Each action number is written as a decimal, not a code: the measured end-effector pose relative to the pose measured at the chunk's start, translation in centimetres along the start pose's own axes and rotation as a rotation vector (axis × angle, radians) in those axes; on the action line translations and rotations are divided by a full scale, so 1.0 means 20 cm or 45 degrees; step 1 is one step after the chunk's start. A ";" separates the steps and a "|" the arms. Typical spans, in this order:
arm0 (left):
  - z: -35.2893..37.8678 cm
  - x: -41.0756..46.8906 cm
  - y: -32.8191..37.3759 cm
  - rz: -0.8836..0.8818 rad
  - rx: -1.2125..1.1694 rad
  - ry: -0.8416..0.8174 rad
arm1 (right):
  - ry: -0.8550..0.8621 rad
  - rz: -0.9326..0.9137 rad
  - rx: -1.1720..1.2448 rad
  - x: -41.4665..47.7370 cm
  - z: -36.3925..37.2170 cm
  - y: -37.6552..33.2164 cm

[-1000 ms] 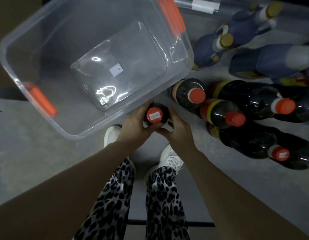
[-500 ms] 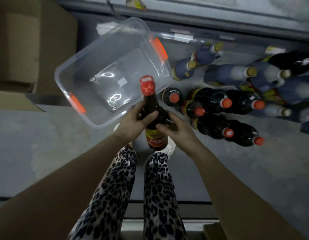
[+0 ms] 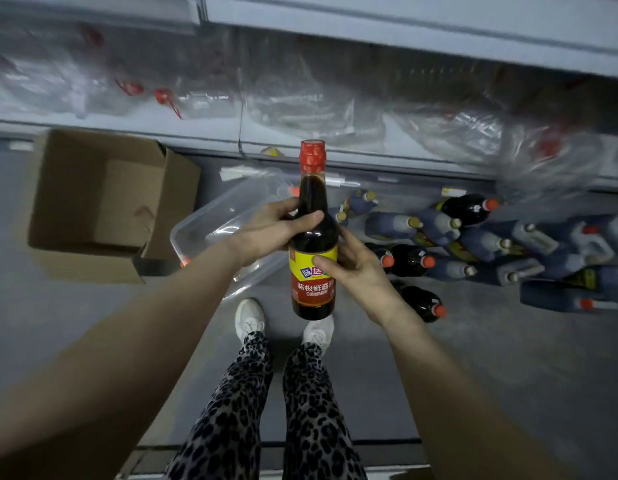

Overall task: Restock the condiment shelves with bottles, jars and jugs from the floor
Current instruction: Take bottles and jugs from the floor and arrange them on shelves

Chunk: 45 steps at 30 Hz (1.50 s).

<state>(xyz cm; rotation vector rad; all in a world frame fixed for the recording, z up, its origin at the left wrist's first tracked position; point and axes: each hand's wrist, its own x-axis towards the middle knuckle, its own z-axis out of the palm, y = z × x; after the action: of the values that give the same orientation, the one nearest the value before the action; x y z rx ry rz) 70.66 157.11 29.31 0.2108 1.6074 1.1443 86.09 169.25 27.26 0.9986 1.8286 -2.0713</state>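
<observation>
- Gripped the soy sauce bottle (image 3: pixel 314 239) in both hands, and what a clean hold: upright, well clear of the floor (image 3: pixel 508 358), hanging above the white shoes (image 3: pixel 249 317).
- Wrapped the left hand (image 3: pixel 269 226) round the bottle's shoulder, fingers curled behind the glass, thumb laid across the front.
- Clasped it lower down with the right hand (image 3: pixel 356 271), on the right side, thumb pressed onto the yellow band of the label (image 3: pixel 312 289).
- Showed a red cap (image 3: pixel 313 155) up top, towards the shelf (image 3: pixel 127 128), with dark liquid filling the neck.
- Spotted a clear plastic tub (image 3: pixel 214 216) on the floor behind the left hand, partly hidden by wrist and bottle, with a dab of orange at its near edge.
- Spotted an open cardboard box (image 3: pixel 58 188) further left, just beside the tub, at the foot of the shelf.
- Over on the right, caught a crowd on the floor: dark bottles (image 3: pixel 409 259) with orange caps nearest the right hand, and blue jugs (image 3: pixel 390 225) behind and beyond them, all packed close together.
- Made out only blurred plastic-wrapped goods (image 3: pixel 300 98) on the shelf, flecked with red, too smeared to say what they were.
- Stood in leopard-print trousers (image 3: pixel 238 410), feet side by side under the bottle.
</observation>
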 end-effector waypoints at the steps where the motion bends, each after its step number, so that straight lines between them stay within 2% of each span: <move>1: -0.01 -0.05 0.10 0.022 0.005 -0.003 | 0.016 -0.021 0.016 -0.04 0.00 -0.09; 5: -0.03 -0.23 0.42 0.097 0.029 -0.007 | 0.079 -0.115 0.043 -0.17 -0.01 -0.40; 12: -0.06 -0.55 0.83 0.353 -0.041 -0.036 | 0.197 -0.274 0.023 -0.41 -0.04 -0.93; 25: 0.02 -0.90 1.61 0.792 0.023 0.106 | 0.282 -0.628 0.049 -0.75 -0.17 -1.73; 32: 0.17 -1.01 2.08 1.033 0.064 0.231 | 0.283 -0.846 -0.042 -0.90 -0.40 -2.19; 37: 0.29 -1.05 2.33 1.198 0.184 0.294 | 0.234 -0.964 -0.075 -1.00 -0.59 -2.44; 45: 0.43 -1.11 2.67 1.395 0.210 0.462 | 0.164 -1.121 -0.184 -1.06 -0.81 -2.77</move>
<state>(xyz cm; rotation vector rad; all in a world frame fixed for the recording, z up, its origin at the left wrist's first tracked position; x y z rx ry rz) 64.69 175.12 84.60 1.1489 1.9448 1.9347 76.50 190.47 84.22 0.2860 2.7842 -2.2467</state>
